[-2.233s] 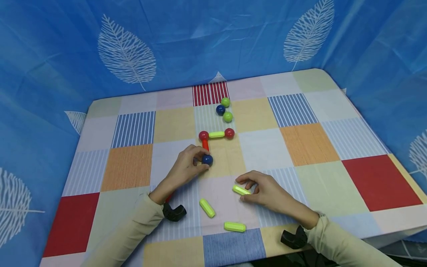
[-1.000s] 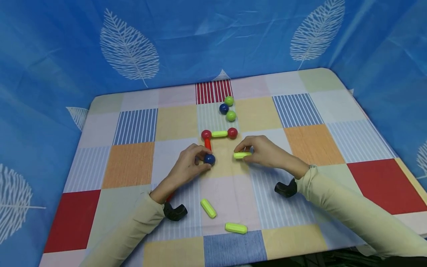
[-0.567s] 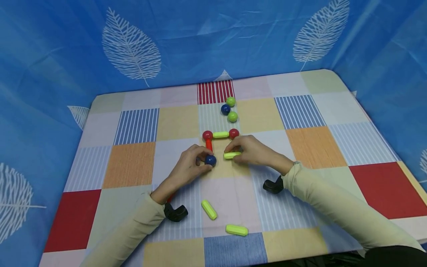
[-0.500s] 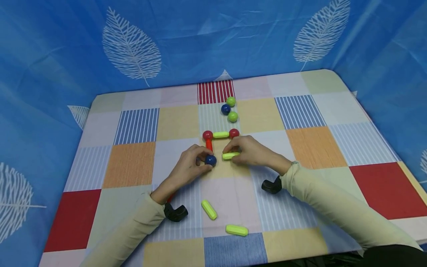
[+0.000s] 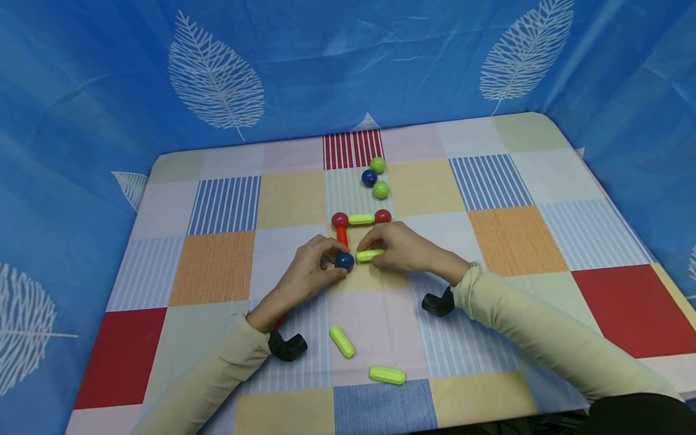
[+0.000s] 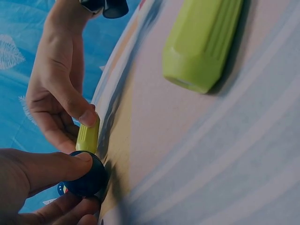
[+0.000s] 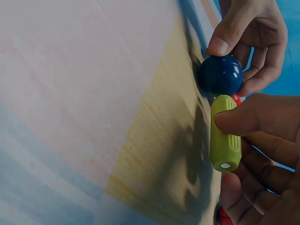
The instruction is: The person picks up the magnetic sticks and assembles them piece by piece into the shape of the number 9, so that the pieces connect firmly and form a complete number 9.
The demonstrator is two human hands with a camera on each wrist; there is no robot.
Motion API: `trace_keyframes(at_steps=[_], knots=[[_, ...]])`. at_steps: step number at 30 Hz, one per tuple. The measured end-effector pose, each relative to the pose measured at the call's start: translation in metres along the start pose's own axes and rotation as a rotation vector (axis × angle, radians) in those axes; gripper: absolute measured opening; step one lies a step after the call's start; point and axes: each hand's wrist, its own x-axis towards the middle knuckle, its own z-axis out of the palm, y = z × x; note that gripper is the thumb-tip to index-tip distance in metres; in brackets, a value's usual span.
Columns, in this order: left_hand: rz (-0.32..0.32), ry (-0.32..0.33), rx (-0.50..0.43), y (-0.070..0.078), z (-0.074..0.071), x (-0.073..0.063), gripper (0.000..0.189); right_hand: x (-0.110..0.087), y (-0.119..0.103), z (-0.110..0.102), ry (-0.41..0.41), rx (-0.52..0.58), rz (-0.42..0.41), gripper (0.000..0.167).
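My left hand (image 5: pixel 304 269) pinches a dark blue ball (image 5: pixel 344 261) between thumb and fingers at the tabletop. From that ball a red stick (image 5: pixel 341 237) runs away to a red ball (image 5: pixel 339 220). A yellow-green stick (image 5: pixel 361 220) joins this to a second red ball (image 5: pixel 383 215), partly behind my right hand (image 5: pixel 405 246). Another ridged yellow-green stick (image 7: pixel 226 136), with a pale round spot on its end, is held between my right thumb and fingers. Its far end points at the blue ball; the head view shows a very narrow gap between them.
Two loose yellow-green sticks (image 5: pixel 341 342) lie near the front of the patchwork-covered table (image 5: pixel 293 411). Farther back sit two green balls (image 5: pixel 381 190) and another blue ball (image 5: pixel 369 178). Something red (image 5: pixel 278 322) shows beneath my left wrist. A blue curtain (image 5: pixel 326 66) borders the table.
My right hand has carried its yellow-green stick away from the front, then left, up close to the blue ball, and turned it roughly level. My left hand keeps its pinch in place.
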Motion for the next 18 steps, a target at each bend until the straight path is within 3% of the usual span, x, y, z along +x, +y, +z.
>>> trace_keyframes(at_steps=[18], knots=[[0.016, -0.002, 0.003, -0.0002, -0.0003, 0.0004, 0.031, -0.0027, -0.0053, 0.0060, -0.012, -0.003, 0.010, 0.028]])
